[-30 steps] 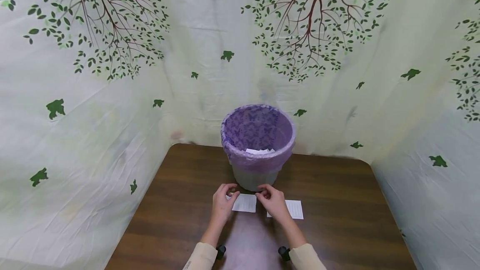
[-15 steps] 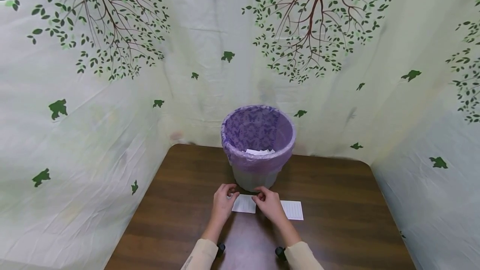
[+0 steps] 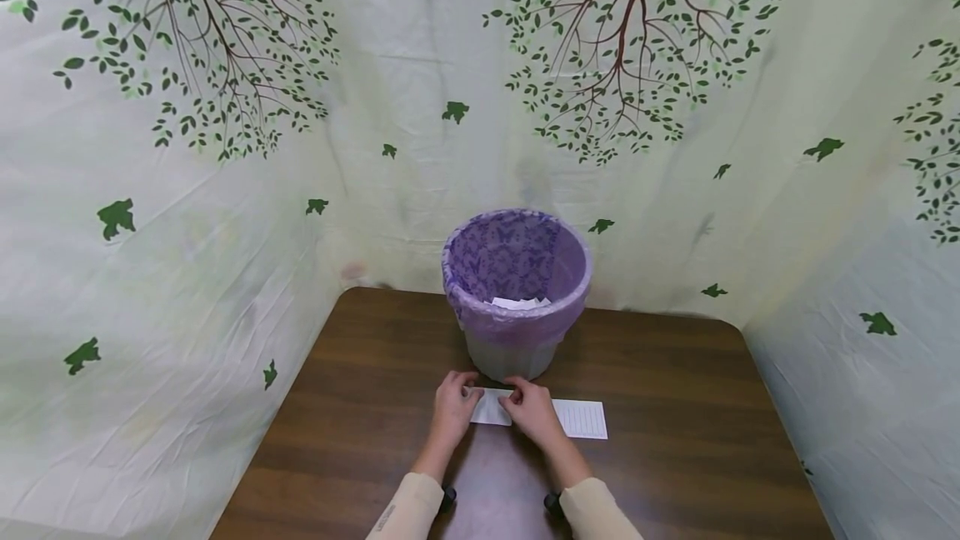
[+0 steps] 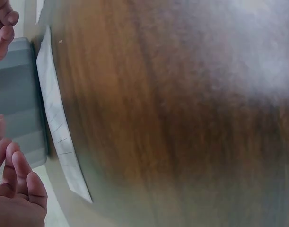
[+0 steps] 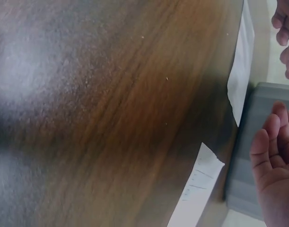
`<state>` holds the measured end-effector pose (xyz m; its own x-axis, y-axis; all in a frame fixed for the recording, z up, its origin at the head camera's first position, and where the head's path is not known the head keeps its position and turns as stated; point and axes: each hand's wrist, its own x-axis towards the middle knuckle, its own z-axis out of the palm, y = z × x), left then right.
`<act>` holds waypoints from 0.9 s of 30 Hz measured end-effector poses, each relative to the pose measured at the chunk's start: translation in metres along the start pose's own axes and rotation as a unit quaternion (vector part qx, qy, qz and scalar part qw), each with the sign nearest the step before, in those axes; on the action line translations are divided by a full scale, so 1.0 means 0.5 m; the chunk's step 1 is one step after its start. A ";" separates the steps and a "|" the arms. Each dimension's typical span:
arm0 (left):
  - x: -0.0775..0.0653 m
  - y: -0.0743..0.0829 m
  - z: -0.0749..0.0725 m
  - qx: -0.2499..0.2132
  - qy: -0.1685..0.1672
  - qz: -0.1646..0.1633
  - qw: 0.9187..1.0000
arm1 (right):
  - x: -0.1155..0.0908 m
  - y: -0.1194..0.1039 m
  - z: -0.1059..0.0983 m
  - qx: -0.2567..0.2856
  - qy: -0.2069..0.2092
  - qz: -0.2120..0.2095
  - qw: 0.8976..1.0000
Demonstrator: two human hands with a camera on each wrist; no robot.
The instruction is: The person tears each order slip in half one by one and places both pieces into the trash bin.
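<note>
A piece of white lined paper [image 3: 491, 411] lies on the table in front of the bin, between my two hands. In the right wrist view, its near end [image 5: 235, 113] looks ragged. My left hand [image 3: 452, 411] hovers over its left end with fingers loosely curled. Above its right end is my right hand [image 3: 532, 413], fingers bent, with nothing visible in them. A second lined paper piece [image 3: 583, 420] lies to the right, partly behind the right hand; its end [image 5: 208, 163] also looks torn. Both wrist views show the fingers raised off the paper.
Behind the papers stands a grey bin [image 3: 513, 358] with a purple liner [image 3: 517, 327] folded over its rim. White paper scraps [image 3: 517, 304] lie inside it. The brown wooden table [image 3: 360, 407] meets a leaf-printed cloth [image 3: 390, 232] at the back and sides.
The right hand has shifted left, baring more of the right paper piece and covering part of the left one. The left hand has moved slightly right. Both paper pieces stay in place.
</note>
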<state>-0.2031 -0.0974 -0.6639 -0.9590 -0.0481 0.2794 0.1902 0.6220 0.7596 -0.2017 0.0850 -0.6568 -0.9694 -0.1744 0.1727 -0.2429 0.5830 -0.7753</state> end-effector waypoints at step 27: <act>-0.013 -0.031 0.034 0.124 -0.013 0.008 0.992 | 0.000 0.018 0.036 -0.041 -0.050 0.014 0.998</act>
<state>-0.2034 -0.0934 -0.6872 -0.9622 -0.0180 0.2717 0.1506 0.7961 0.5862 -0.2030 0.0762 -0.6746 -0.9684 -0.2333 0.0878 -0.2225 0.6503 -0.7263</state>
